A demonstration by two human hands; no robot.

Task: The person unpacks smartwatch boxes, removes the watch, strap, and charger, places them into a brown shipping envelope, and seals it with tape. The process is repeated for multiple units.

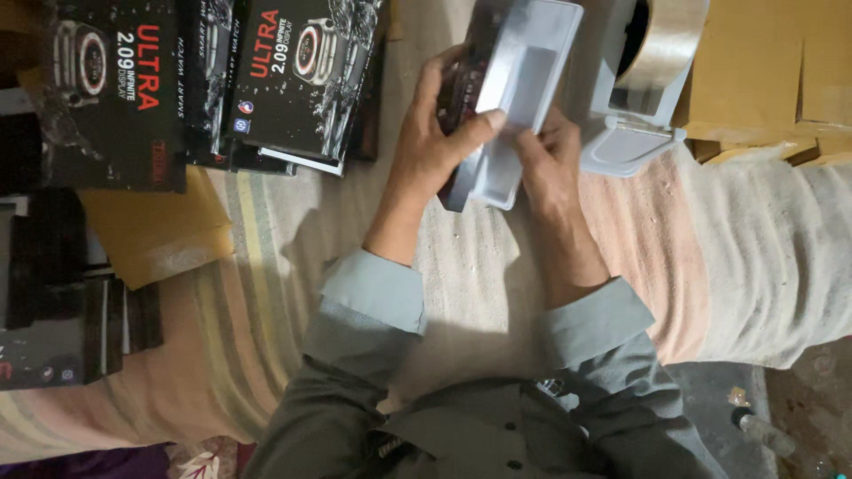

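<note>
Together gripping a white plastic tray.
Left hand clasped round its dark left edge, thumb across; right hand pinching the near right edge.

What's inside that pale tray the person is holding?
The pale tray, held by the left hand and right hand, shows an empty rectangular recess. A dark box sits against it; its contents are hidden.

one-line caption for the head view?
Both hands, left and right, grip a white plastic tray over a striped blanket.
</note>
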